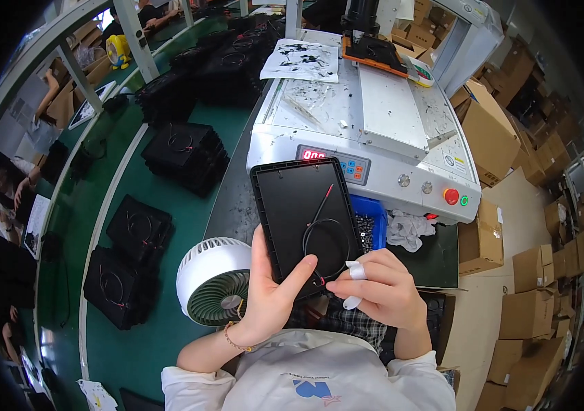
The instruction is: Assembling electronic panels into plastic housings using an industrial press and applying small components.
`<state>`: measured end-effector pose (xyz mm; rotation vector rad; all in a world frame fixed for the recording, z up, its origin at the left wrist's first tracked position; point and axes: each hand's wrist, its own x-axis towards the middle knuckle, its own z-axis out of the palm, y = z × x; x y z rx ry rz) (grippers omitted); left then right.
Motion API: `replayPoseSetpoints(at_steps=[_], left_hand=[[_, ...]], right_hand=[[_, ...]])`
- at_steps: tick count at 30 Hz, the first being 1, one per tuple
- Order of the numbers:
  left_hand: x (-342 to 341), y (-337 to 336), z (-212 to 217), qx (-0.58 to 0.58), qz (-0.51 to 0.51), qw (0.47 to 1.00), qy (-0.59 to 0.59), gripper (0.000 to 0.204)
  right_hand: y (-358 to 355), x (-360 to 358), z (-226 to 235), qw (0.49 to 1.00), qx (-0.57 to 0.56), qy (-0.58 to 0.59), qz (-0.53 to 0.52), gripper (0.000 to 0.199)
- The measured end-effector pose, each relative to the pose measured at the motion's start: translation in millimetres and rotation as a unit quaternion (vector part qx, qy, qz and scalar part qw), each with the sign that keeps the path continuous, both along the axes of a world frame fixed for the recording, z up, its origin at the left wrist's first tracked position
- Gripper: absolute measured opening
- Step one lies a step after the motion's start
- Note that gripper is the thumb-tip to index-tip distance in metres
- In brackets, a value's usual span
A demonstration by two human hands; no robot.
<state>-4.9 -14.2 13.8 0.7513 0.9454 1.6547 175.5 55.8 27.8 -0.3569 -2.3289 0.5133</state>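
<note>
My left hand [271, 291] grips the near left edge of a flat black plastic panel [292, 205], thumb lying across its lower face. A thin black and red wire [324, 229] lies looped on the panel. My right hand [381, 288], with white tape on two fingers, pinches the wire's end at the panel's near right corner. The panel is held tilted above my lap, in front of a white bench machine [381, 130].
A small white fan [213, 277] sits just left of my left hand. A blue tray of screws [367, 219] and a crumpled white cloth [407, 229] lie by the machine. Stacks of black panels [186, 157] cover the green conveyor [134, 329]. Cardboard boxes [531, 288] crowd the right.
</note>
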Motion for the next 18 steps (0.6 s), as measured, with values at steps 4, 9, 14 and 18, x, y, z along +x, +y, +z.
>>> replayPoseSetpoints(at_steps=[4,9,14,18], left_hand=[[-0.8,0.6,-0.1,-0.002,-0.003,1.000,-0.004,0.061],[-1.1,2.1,-2.3,0.000,0.000,1.000,0.002,0.061],[0.8,3.1,-3.3,0.001,0.003,1.000,-0.021,0.061],[7.3,4.1,-4.7,-0.010,-0.014,0.997,-0.070,0.063]], right_hand=[[-1.2,2.0,-0.9,1.000,-0.001,-0.019,-0.011,0.029],[-0.3,2.7,-0.3,1.000,-0.007,-0.012,-0.023,0.028],[0.5,5.7,2.9,0.999,0.000,-0.039,-0.010,0.026],[1.9,5.8,6.4,0.983,-0.031,0.031,-0.180,0.042]])
